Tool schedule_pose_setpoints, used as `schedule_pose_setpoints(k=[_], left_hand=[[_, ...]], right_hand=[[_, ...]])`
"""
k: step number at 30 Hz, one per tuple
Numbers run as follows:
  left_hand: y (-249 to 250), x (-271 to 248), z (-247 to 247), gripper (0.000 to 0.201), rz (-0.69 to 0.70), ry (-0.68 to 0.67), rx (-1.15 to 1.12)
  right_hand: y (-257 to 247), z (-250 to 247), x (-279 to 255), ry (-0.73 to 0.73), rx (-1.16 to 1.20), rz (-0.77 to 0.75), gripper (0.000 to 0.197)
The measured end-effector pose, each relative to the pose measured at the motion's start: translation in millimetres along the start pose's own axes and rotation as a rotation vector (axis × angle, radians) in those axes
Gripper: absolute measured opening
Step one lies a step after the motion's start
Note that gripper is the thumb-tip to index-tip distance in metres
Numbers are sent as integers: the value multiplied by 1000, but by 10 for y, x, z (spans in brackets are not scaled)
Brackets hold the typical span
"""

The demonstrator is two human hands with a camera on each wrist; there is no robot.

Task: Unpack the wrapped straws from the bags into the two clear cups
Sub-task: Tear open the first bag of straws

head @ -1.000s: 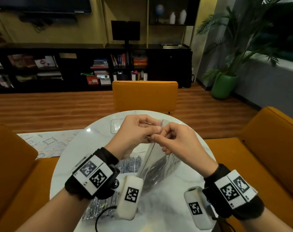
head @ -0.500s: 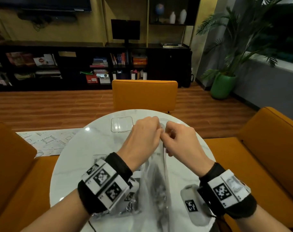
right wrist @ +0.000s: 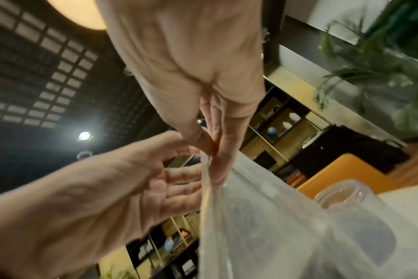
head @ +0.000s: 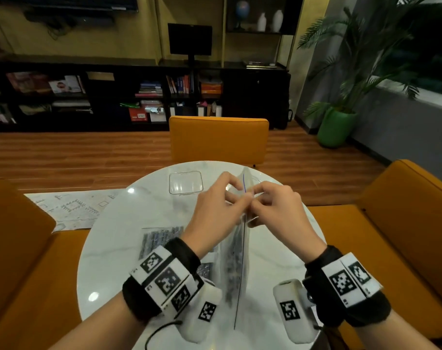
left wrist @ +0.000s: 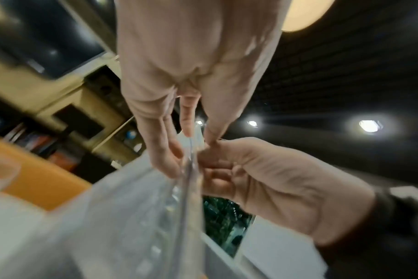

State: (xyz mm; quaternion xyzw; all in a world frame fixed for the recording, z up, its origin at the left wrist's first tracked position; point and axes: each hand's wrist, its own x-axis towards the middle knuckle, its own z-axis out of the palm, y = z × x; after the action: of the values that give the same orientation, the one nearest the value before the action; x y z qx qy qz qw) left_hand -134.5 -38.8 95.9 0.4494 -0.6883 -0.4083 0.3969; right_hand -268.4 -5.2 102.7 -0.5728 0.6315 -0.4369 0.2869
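Note:
A clear zip bag of wrapped straws [head: 236,261] hangs edge-on above the round white table [head: 129,223]. My left hand [head: 234,198] and right hand [head: 256,195] both pinch its top edge from opposite sides, fingertips almost touching. The left wrist view shows my left hand [left wrist: 191,149] pinching the bag [left wrist: 131,217] against the right hand [left wrist: 263,179]. In the right wrist view my right hand [right wrist: 215,156] pinches the bag [right wrist: 263,217]. A second bag of straws [head: 159,238] lies flat on the table. One square clear cup [head: 186,181] stands at the far side; another clear cup [right wrist: 341,192] is mostly hidden behind the bag.
Orange chairs [head: 218,140] ring the table at the far side, left and right. A patterned rug [head: 71,208] lies on the wood floor to the left. Dark bookshelves [head: 139,97] and a potted plant [head: 336,125] stand far behind.
Both hands moved away from me, toward the table's far side, with the bag. The bag turned from showing its face to hanging edge-on. My left wrist shifted right.

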Motion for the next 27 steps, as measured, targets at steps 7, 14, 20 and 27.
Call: schedule_pose_setpoints(k=[7,14,20,27], left_hand=[[-143,90,-197,25,252,94,457],[-227,151,-81,47,37,-80,208],[-603,22,-501,99,170,-298,770],[-541,170,-367,75,-113,-241,66]], right_hand=[[54,-274,43,234,-182,9,12],[216,3,-65,-277,-168,264,30],[387,-655,-14,156,-342,264,13],[554,-407,-286,-174,-221,435,22]])
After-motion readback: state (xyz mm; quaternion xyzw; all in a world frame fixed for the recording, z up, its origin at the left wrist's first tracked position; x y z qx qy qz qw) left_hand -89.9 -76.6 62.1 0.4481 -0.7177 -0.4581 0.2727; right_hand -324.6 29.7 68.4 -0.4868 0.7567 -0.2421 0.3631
